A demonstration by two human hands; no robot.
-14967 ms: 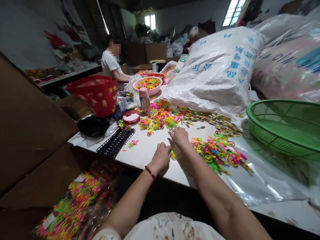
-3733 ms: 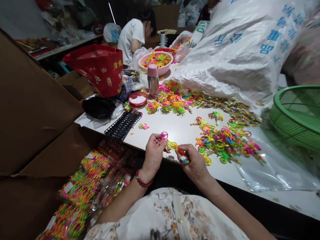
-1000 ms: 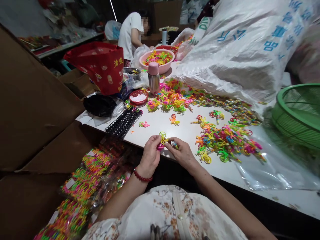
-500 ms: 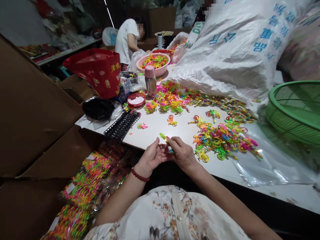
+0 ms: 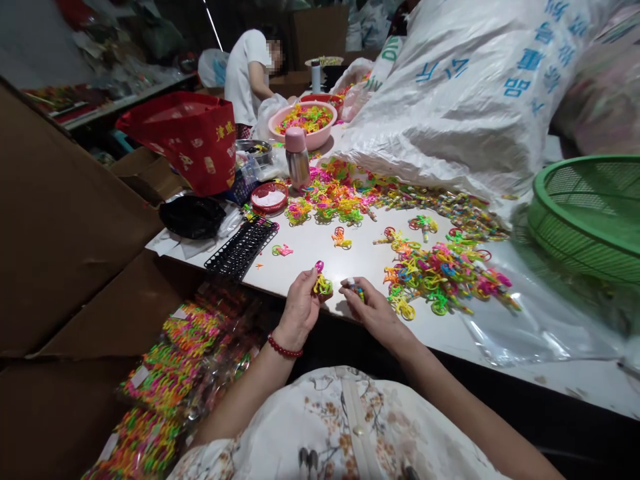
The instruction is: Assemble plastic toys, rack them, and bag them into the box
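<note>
Above the table's front edge, my left hand (image 5: 300,303) pinches a small plastic toy bicycle (image 5: 323,285), mostly yellow-green with a pink part on top. A short gap to the right, my right hand (image 5: 376,312) is closed round a small patterned stick (image 5: 357,289) with a whitish end. Its fingers hide part of that stick. To the right lies a pile of colourful toy bicycles (image 5: 440,273) with similar sticks among them. An orange and yellow toy bicycle (image 5: 341,238) lies alone farther back, and a pink and green piece (image 5: 283,250) lies left of it.
A black plastic rack (image 5: 241,248) and a red basket (image 5: 270,198) are at the left, near a pink-capped bottle (image 5: 297,160). A green basket (image 5: 585,220) and big white sack (image 5: 450,100) stand right. Bagged toys (image 5: 155,377) are below left. A co-worker (image 5: 245,77) bends behind.
My hands have moved apart. The left has gone from open-palmed to pinching the toy bicycle, while the right now keeps the patterned stick. The whole view has shifted slightly.
</note>
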